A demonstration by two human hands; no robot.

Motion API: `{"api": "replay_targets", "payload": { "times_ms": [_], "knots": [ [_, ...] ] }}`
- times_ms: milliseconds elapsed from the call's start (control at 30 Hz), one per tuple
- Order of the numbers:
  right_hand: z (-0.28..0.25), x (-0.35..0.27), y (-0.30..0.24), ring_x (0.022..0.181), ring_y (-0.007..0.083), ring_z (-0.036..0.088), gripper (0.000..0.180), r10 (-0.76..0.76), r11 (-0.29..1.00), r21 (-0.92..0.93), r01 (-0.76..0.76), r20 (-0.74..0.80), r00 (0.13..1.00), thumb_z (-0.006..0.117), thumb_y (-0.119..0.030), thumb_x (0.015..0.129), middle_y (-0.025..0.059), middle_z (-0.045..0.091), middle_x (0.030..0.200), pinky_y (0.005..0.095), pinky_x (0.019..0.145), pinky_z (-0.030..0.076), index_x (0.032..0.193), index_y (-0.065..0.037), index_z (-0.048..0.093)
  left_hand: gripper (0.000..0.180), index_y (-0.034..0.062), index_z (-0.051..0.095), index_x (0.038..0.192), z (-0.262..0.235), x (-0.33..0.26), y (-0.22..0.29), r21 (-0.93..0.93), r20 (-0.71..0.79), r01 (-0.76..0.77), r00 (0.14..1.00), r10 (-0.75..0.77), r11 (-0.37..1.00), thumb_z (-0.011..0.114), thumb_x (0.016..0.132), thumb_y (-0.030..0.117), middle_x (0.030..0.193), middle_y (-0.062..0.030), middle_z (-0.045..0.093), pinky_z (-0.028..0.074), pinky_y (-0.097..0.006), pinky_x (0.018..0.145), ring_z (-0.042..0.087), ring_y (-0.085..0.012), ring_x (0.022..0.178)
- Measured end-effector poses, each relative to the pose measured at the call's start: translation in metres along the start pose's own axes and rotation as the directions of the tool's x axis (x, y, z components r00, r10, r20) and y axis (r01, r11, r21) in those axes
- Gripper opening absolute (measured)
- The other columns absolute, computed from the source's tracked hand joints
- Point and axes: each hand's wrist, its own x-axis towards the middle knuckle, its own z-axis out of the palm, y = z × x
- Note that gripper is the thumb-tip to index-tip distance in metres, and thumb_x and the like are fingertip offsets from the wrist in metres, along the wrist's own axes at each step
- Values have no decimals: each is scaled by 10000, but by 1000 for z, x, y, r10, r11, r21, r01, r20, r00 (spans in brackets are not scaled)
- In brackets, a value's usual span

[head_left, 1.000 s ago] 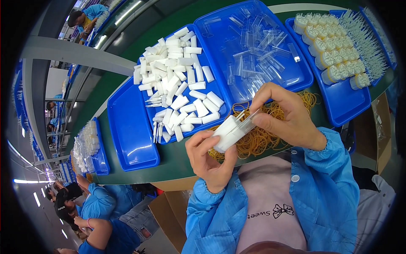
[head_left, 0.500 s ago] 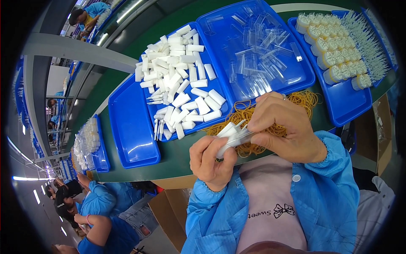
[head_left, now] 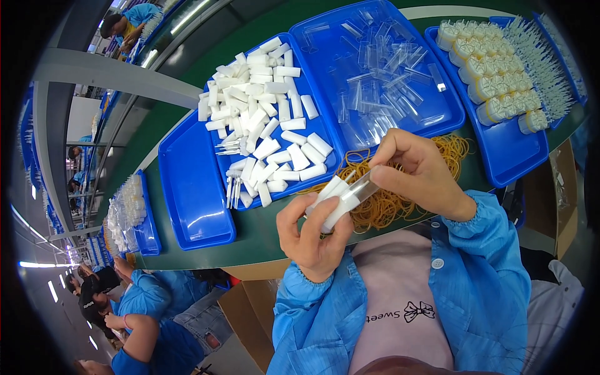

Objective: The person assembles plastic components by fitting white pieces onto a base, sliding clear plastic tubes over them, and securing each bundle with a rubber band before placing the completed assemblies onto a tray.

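In front of my chest, my left hand (head_left: 315, 240) is closed round white foam-like pieces (head_left: 341, 212) with slanted ends. A clear plastic sleeve (head_left: 364, 187) reaches from these pieces toward my right hand, apparently around one of them. A thin white stick (head_left: 350, 177) pokes out beside the sleeve. My right hand (head_left: 425, 178) pinches the sleeve's far end between thumb and index finger. Yellow-brown rubber bands (head_left: 453, 153) lie heaped just beyond and beneath my hands. My fingers hide part of the white pieces.
Ahead, one blue tray (head_left: 325, 134) carries many white pieces and another (head_left: 450, 112) clear sleeves. At right, a blue tray (head_left: 512, 153) holds banded white bundles (head_left: 494, 69). Another blue tray (head_left: 197, 212) stands left. A co-worker in blue (head_left: 147, 297) sits at left; cardboard boxes (head_left: 250, 312) stand below.
My right hand has shifted slightly up and its fingers have loosened into a pinch, so more of the clear sleeve shows. The left hand has barely moved.
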Motion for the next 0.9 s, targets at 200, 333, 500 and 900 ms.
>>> {"api": "replay_targets", "payload": {
  "times_ms": [200, 333, 500, 900],
  "knots": [
    [-11, 3, 4, 799, 59, 542, 161, -28, 991, 131, 33, -42, 999, 650, -145, 874, 26, 589, 873, 210, 704, 449, 923, -16, 566, 591, -29, 453, 1208, 4, -1, 3, -820, 147, 397, 843, -518, 413, 768, 744, 161, 1227, -149, 451, 471, -334, 870, 556, -230, 1041],
    [-18, 2, 0, 839, 107, 550, 141, -183, 962, -216, 168, -53, 982, 687, -124, 830, 30, 607, 871, 248, 766, 446, 906, -23, 625, 465, -28, 477, 1191, 2, -16, -10, -742, 317, 543, 801, -508, 393, 688, 792, 84, 1205, -121, 477, 461, -312, 888, 557, -183, 1047],
    [-26, -1, -3, 895, 178, 551, 120, -409, 806, -454, 379, 36, 912, 733, -106, 759, 36, 641, 861, 326, 870, 413, 844, -51, 669, 409, -55, 539, 1105, -3, -11, -14, -728, 284, 430, 898, -336, 534, 737, 754, 18, 1146, -126, 479, 505, -326, 888, 566, -209, 1040],
    [-8, -16, -26, 763, 137, 603, 140, -454, 721, -501, 480, 182, 872, 783, -135, 707, 4, 672, 774, 371, 890, 405, 758, -83, 664, 413, -16, 578, 1057, -9, -15, -3, -747, 262, 396, 914, -311, 533, 774, 694, -22, 1106, -128, 488, 508, -345, 898, 558, -228, 1040]
  ]
}}
